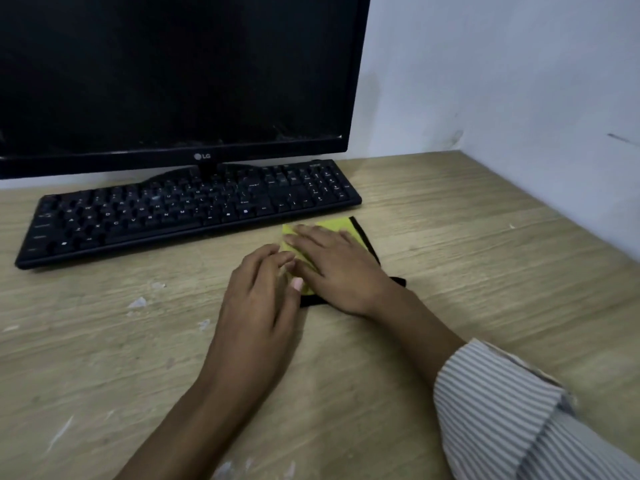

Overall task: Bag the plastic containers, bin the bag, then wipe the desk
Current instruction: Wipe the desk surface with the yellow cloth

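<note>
A folded yellow cloth (335, 226) with a black edge lies on the wooden desk (467, 237), just in front of the keyboard's right end. My right hand (341, 268) lies flat on the cloth with its fingers straight, pressing it down. My left hand (258, 299) is beside it on the left, its fingers loosely bent, with the fingertips at the cloth's left edge. I see no plastic containers, bag or bin.
A black keyboard (180, 213) lies across the desk behind the hands, under a dark LG monitor (173, 74). White walls (519, 81) close off the back and right. White scuffs and flecks (138, 303) mark the desk at the left and front.
</note>
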The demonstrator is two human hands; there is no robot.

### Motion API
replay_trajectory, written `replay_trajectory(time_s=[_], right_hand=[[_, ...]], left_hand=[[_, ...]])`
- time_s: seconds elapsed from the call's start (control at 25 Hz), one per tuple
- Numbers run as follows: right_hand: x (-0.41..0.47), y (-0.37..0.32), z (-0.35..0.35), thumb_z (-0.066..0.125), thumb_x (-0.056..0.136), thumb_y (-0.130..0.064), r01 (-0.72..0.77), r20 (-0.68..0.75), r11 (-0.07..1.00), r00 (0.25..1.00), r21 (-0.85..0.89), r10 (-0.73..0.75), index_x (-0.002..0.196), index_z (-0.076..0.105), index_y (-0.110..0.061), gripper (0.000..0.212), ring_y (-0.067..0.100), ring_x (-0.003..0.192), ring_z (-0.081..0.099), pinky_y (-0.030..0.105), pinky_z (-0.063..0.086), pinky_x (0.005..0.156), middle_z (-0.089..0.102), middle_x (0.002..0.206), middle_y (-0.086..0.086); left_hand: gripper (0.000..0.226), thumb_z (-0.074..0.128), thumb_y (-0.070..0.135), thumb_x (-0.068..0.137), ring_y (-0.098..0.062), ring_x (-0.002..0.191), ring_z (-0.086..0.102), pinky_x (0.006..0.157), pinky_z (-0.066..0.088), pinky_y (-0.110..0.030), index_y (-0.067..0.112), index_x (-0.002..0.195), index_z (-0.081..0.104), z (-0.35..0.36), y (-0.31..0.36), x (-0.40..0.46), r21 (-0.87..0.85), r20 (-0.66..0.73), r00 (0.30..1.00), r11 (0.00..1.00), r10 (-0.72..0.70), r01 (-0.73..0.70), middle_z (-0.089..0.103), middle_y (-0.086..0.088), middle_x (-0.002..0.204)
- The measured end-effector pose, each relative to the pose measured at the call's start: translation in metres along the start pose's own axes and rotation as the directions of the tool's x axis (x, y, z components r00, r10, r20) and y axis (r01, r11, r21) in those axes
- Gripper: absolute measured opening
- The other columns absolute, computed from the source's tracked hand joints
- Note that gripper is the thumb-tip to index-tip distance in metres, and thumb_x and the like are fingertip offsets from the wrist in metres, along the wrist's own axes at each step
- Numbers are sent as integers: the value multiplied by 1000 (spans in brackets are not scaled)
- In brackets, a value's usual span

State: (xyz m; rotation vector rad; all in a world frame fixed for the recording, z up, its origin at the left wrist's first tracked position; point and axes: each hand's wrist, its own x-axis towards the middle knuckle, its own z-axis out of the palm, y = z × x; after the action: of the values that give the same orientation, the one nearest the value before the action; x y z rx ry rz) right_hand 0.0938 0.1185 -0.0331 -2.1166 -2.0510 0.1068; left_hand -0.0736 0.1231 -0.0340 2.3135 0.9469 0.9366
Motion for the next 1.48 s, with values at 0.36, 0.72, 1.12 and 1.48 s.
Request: replay_trajectory(time_s=[0.36, 0.72, 1.12, 1.48], right_hand=[[-74, 114, -24, 47, 96, -20, -366, -358, 920, 848, 137, 391, 122, 62, -7, 32, 29, 114, 56, 27, 36, 94, 62, 124, 11], [-88, 150, -47, 52, 85, 7, -349, -329, 899, 843, 266, 425, 108, 71, -4, 32, 25, 116, 59, 17, 32, 97, 68, 119, 12], [-92, 167, -55, 48, 86, -3, -457, -342, 868, 798, 195, 497, 109, 70, -6, 33, 30, 114, 58, 32, 42, 96, 68, 116, 13], [-89, 171, -53, 47, 87, -3, -486, -338, 862, 795, 141, 504, 116, 66, -7, 35, 35, 113, 57, 39, 44, 95, 65, 117, 17]], left_hand=[[58, 17, 47, 100, -15, 148, 3, 119, -1, -37, 21, 152, 13, 98, 46, 83, 371, 399, 917, 918, -17, -144, 6, 1, 162], [58, 15, 52, 98, -10, 147, -5, 120, -4, -36, 31, 151, 8, 98, 54, 59, 386, 477, 877, 884, 54, -264, -2, 9, 161], [66, 15, 55, 90, -13, 147, 4, 120, 0, -37, 28, 150, 17, 149, 90, 79, 276, 510, 837, 885, 197, -376, 9, 5, 161], [59, 24, 51, 97, -16, 147, 6, 118, 2, -39, 26, 150, 19, 179, 106, 108, 308, 474, 875, 911, 103, -275, 10, 2, 161]])
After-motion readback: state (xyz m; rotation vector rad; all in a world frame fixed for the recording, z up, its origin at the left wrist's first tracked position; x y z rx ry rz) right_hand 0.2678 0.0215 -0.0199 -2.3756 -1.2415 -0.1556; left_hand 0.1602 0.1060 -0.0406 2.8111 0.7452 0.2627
